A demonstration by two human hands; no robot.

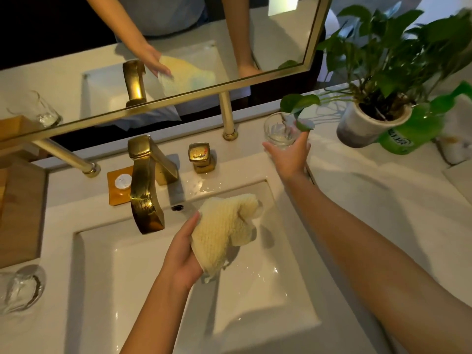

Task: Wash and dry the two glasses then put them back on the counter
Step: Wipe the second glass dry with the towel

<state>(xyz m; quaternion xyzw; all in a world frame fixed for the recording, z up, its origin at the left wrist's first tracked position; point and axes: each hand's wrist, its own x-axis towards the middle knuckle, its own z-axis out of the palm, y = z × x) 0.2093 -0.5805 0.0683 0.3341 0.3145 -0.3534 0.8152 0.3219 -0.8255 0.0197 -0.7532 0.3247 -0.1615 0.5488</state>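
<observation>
My right hand reaches to the back right of the counter and is wrapped around a clear glass, which stands upright beside the plant leaves. My left hand holds a pale yellow waffle cloth bunched above the white sink basin. A second clear glass sits on the counter at the far left, near the front edge, apart from both hands.
A gold faucet rises behind the basin with a gold handle to its right. A potted plant and a green bottle stand at the back right. A wooden tray lies left; the mirror is behind.
</observation>
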